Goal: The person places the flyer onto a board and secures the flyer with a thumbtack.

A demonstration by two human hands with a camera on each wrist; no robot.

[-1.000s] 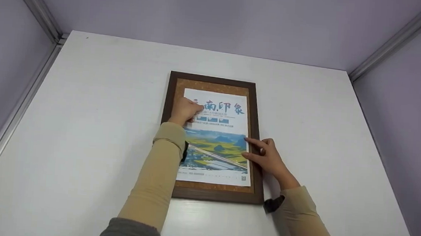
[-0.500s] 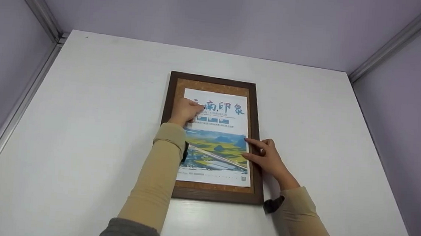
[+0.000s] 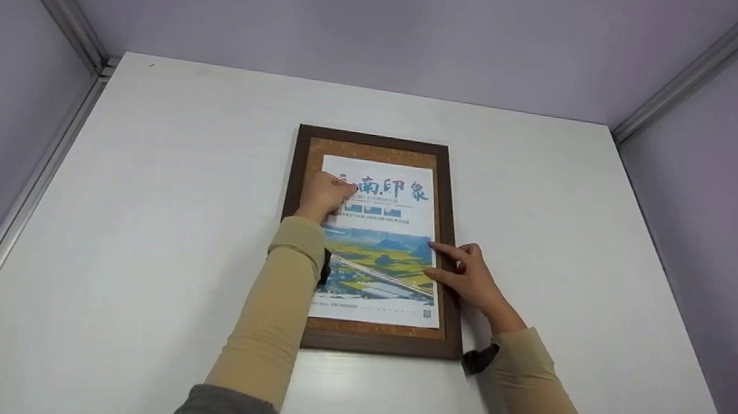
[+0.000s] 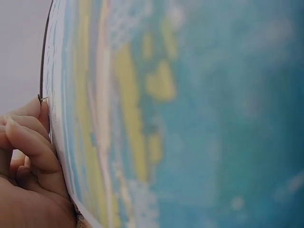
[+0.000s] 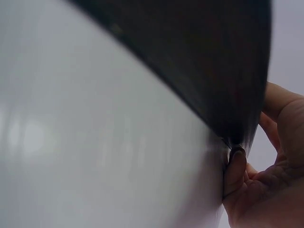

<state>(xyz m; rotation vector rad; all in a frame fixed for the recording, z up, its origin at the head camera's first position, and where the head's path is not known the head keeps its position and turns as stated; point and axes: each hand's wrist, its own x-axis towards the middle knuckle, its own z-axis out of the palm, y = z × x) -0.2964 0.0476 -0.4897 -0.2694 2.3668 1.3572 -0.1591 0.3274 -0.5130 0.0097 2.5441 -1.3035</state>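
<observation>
A brown frame (image 3: 452, 304) with a cork board (image 3: 373, 151) inside hangs on the white wall. Over the cork lies a printed poster (image 3: 379, 250) with a landscape and large lettering. At the poster's upper left, my left hand (image 3: 324, 194) pinches a small dark push pin (image 4: 40, 98) between thumb and forefinger; its thin shaft points at the paper. My right hand (image 3: 471, 279) reaches across the frame's right side, forefinger and thumb spread, their tips at the poster's right edge. In the right wrist view, one finger (image 5: 235, 168) lies beside the frame's outer edge.
The white wall panel (image 3: 169, 186) surrounds the frame. Purple-grey panels (image 3: 368, 31) stand above and at both sides, with metal rails (image 3: 696, 74) along the corners. A small dark mark (image 3: 381, 193) shows on the poster's lettering.
</observation>
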